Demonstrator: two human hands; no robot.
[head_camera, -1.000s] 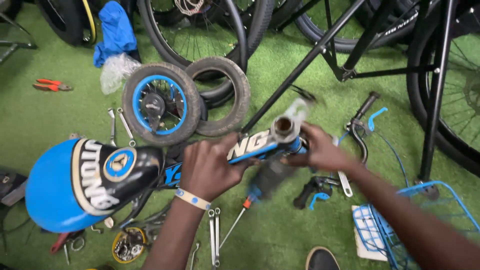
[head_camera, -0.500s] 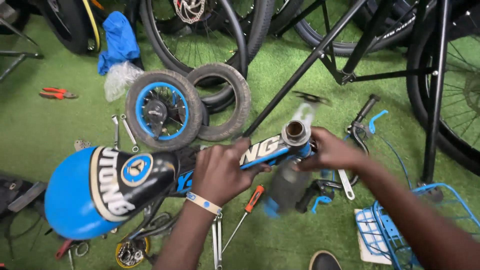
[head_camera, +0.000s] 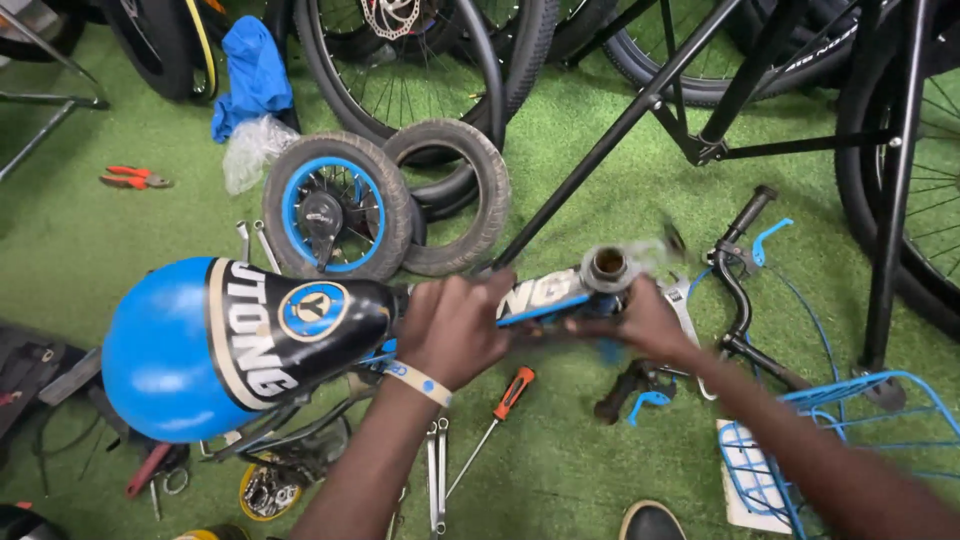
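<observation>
The left hand (head_camera: 455, 330) reaches in from below, wrist bent, fingers wrapped closed over the top of the small blue bike frame (head_camera: 545, 298) just right of the blue-and-black saddle (head_camera: 235, 345). The right hand (head_camera: 640, 322) comes in from the lower right, forearm stretched across the blue wire basket (head_camera: 850, 440), and cups the frame from beneath, right under the open metal tube end (head_camera: 607, 266) — its fingers are blurred, so how tightly it holds cannot be told. The frame is held above the green turf, in front of the small blue-rimmed wheel (head_camera: 335, 210) and the loose tyre (head_camera: 450, 195) beside it.

Against half a second ago, the saddle sits larger and further right in view, the tube end has risen slightly, and the orange-handled screwdriver (head_camera: 500, 410) — below the frame — shows more fully.
</observation>
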